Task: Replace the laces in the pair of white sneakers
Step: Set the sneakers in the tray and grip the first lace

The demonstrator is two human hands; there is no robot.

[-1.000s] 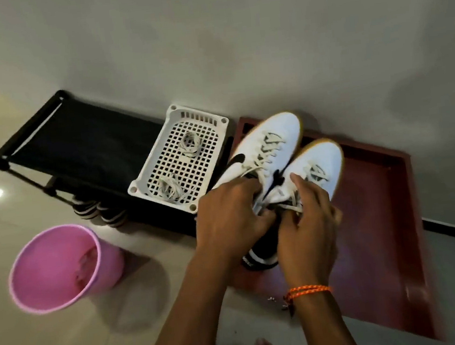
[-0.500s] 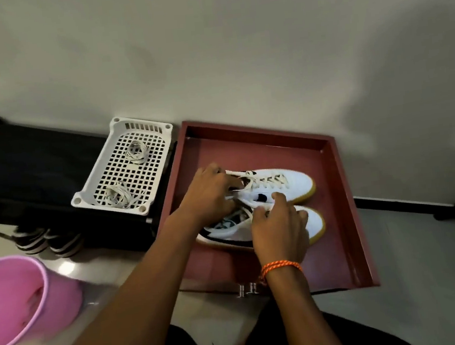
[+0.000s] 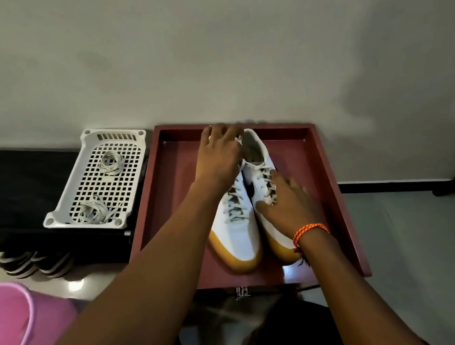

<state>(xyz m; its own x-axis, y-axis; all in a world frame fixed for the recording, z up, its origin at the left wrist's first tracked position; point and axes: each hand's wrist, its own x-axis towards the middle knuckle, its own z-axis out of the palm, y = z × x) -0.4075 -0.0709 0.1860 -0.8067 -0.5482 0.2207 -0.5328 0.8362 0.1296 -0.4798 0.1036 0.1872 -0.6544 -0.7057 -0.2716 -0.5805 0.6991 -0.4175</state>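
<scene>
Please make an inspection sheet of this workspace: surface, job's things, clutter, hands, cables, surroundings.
Surface: dark red rectangular tray on the pale tiled floor, against the wall.
Job's things: pair of white sneakers with tan soles, laced, side by side in the tray, toes toward the person; two bundles of white laces in a white perforated plastic basket.
Clutter: pink plastic bucket; striped shoes under a black rack.
Hands: left hand rests over the heel end of the left-side sneaker; right hand, fingers spread, on the other sneaker's laces.
Cables: nothing seen.
Surroundings: plain grey wall.
</scene>
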